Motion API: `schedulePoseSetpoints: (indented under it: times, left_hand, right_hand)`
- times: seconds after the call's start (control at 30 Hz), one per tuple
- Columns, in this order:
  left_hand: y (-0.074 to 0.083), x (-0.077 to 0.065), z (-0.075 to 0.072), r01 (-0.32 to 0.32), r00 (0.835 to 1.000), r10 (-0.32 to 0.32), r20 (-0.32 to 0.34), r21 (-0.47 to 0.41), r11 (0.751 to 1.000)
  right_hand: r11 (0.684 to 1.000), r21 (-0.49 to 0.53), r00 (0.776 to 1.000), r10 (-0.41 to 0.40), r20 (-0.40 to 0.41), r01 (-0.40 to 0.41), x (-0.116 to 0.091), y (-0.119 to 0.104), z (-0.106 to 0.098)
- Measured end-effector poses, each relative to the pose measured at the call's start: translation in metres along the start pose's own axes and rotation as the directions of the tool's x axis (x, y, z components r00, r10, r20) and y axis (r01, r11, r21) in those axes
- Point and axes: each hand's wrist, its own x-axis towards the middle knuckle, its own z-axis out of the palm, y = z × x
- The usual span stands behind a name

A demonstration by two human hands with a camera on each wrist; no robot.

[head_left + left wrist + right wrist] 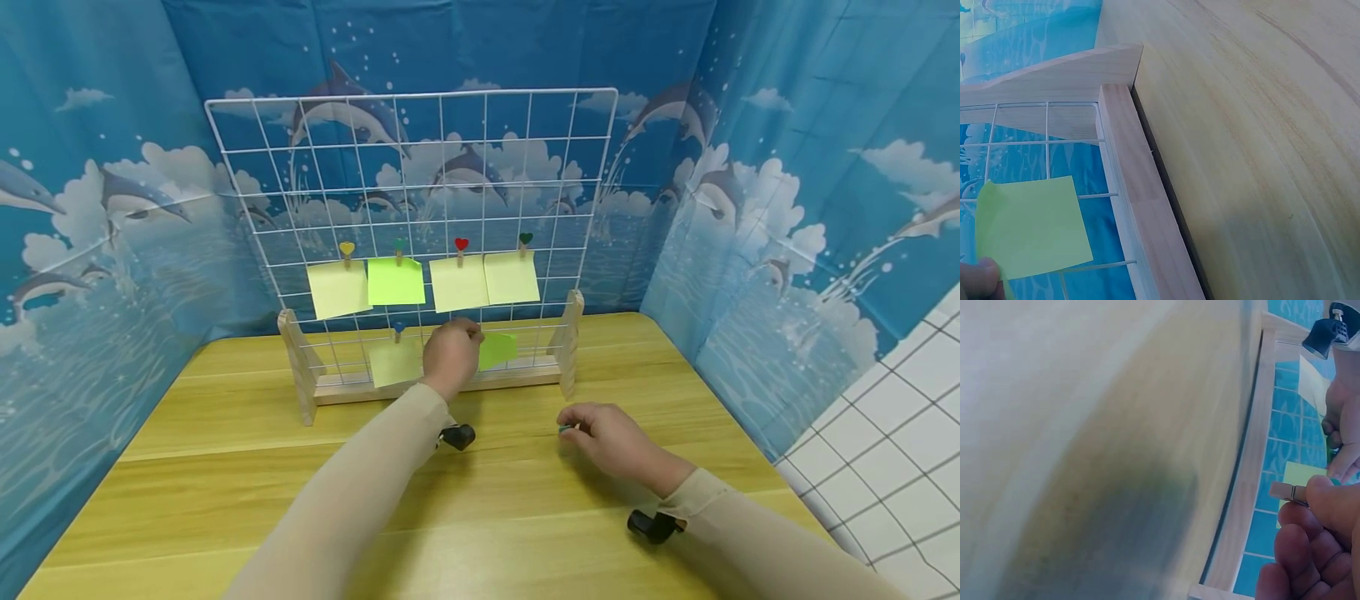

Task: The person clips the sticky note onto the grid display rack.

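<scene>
My left hand (452, 354) pinches a bright green sticky note (498, 351) by its edge, against the lower part of a white wire grid (484, 185). In the left wrist view only a bit of thumb shows at the corner of that green note (1035, 228). Lower and to the right, over the table, my right hand (611, 437) pinches a small wooden clothespin (1284, 491) between thumb and forefinger. A bit of teal shows at the clothespin; most of it is hidden by the fingers. To the left of my left hand hangs a pale yellow note (393, 363) under a blue-topped clothespin (398, 332).
Above, a row of notes including a bright green one (396, 282) hangs from heart-topped clothespins such as the red one (461, 246). Wooden feet (297, 367) and a base bar (517, 379) hold the grid upright on the wooden table (225, 467). Dolphin-printed curtains (757, 208) stand behind.
</scene>
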Motion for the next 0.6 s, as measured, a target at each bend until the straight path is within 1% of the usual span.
schedulePoseSetpoints:
  times: [0.13,0.23,0.37,0.5,0.6]
  left_hand:
    - [0.000,0.000,0.001,0.007,1.000,-0.007,-0.001,-0.011,1.000]
    - [-0.001,-0.001,0.001,-0.002,1.000,0.002,-0.009,-0.012,1.000]
    - [-0.001,-0.002,0.001,-0.014,1.000,0.013,-0.021,-0.011,1.000]
    - [0.000,-0.002,0.001,-0.009,1.000,0.008,-0.024,-0.005,1.000]
    - [0.000,-0.002,0.001,-0.005,1.000,0.005,-0.029,0.008,1.000]
  right_hand:
    - [1.000,0.003,1.000,0.005,-0.025,-0.005,0.004,-0.002,-0.002]
    - [1.000,0.002,0.999,0.007,-0.045,-0.006,0.008,-0.004,-0.004]
    - [1.000,0.024,0.997,0.016,-0.080,-0.014,0.016,-0.007,-0.006]
    - [0.997,0.069,0.993,0.051,-0.109,-0.043,0.025,-0.010,-0.008]
    - [0.996,0.081,0.990,0.058,-0.132,-0.048,0.033,-0.014,-0.010]
